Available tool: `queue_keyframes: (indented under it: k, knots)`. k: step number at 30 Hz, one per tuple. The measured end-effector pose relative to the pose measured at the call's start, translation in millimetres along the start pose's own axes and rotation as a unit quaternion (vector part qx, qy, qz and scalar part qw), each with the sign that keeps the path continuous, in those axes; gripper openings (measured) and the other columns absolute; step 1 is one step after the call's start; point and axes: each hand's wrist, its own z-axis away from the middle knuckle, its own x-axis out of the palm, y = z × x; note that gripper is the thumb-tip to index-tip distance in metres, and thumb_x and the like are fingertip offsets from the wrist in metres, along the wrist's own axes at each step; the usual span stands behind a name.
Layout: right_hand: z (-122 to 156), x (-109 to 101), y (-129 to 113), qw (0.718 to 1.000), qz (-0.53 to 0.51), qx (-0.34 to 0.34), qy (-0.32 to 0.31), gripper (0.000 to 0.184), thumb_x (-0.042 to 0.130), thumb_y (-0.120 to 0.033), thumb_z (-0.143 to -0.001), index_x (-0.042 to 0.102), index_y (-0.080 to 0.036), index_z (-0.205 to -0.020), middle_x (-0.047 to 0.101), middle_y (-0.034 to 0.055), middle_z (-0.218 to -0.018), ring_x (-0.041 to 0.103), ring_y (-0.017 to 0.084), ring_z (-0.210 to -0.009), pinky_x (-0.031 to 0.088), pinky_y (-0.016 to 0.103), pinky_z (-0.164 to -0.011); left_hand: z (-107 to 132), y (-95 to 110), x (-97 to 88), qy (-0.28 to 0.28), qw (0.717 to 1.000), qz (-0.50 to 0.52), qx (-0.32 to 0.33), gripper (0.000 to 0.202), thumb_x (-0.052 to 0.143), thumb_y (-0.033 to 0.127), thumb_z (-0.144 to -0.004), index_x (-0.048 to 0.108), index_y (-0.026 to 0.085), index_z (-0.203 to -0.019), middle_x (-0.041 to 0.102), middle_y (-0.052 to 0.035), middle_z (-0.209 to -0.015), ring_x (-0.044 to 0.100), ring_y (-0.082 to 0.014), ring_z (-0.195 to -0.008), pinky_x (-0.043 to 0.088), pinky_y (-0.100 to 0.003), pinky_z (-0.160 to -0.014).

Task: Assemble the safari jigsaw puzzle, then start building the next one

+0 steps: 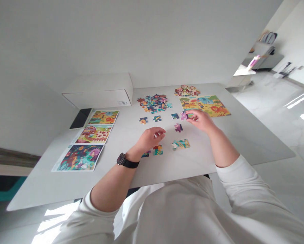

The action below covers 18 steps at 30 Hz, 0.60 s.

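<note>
My right hand (200,120) pinches a purple jigsaw puzzle piece (184,116) with pale spots, close to the lower left corner of the assembled jungle puzzle. My left hand (152,137) hovers over the table with curled fingers, thumb and forefinger apart and nothing between them. Below it lie a teal-and-orange puzzle piece (157,150) and a dark purple piece (145,154), partly covered by the hand and wrist. A magenta piece (178,127) and a dark blue-green piece (175,116) rest between the hands. Nearer me is a joined teal-and-yellow strip (181,144).
A heap of dark puzzle pieces (154,102) lies at mid-table, a reddish heap (187,90) behind. The jungle puzzle (205,105) is at right. Picture sheets (80,157), a dark phone-like slab (81,118) and a white box (98,98) occupy the left.
</note>
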Motion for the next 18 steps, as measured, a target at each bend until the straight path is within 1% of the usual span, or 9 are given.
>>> queue_keyframes:
  k: [8,12,15,18]
  knots:
    - [0.3,3.2,1.3,1.000,0.007,-0.005,-0.010,0.029,0.081,-0.034,-0.090,0.081,-0.029,-0.119,0.082,0.0065,-0.124,0.077,0.023,-0.087,0.064,0.042,-0.087,-1.0,-4.4,0.8,-0.009,1.000,-0.014,0.018,0.028,0.062,0.039,-0.099,0.081,0.022,-0.112,0.081,-0.0053,-0.102,0.071,-0.0172,-0.084,0.057,-0.027,-0.080]
    - [0.2,3.9,-0.3,1.000,-0.001,-0.006,-0.014,0.029,0.082,-0.035,-0.090,0.081,-0.028,-0.118,0.081,0.0075,-0.123,0.077,0.024,-0.086,0.063,0.041,-0.085,-0.8,-3.2,1.1,-0.015,1.000,-0.018,0.021,0.027,0.063,0.037,-0.098,0.081,0.022,-0.111,0.081,-0.0056,-0.101,0.071,-0.0173,-0.082,0.058,-0.028,-0.082]
    - [0.4,4.8,-1.1,1.000,0.008,0.003,-0.023,0.030,0.083,-0.038,-0.089,0.081,-0.028,-0.117,0.082,0.0069,-0.114,0.076,0.023,-0.084,0.062,0.039,-0.082,-0.6,-2.4,0.7,-0.022,0.999,-0.024,0.023,0.028,0.062,0.037,-0.098,0.081,0.021,-0.111,0.080,-0.0056,-0.100,0.071,-0.0168,-0.081,0.059,-0.029,-0.082]
    - [0.7,6.0,0.0,0.999,0.014,0.001,-0.038,0.031,0.084,-0.035,-0.089,0.081,-0.026,-0.118,0.083,0.0065,-0.106,0.076,0.022,-0.082,0.061,0.036,-0.080,-0.4,-2.8,0.3,-0.030,0.999,-0.035,0.027,0.030,0.061,0.037,-0.098,0.081,0.020,-0.113,0.080,-0.0053,-0.099,0.071,-0.0162,-0.080,0.059,-0.028,-0.082]
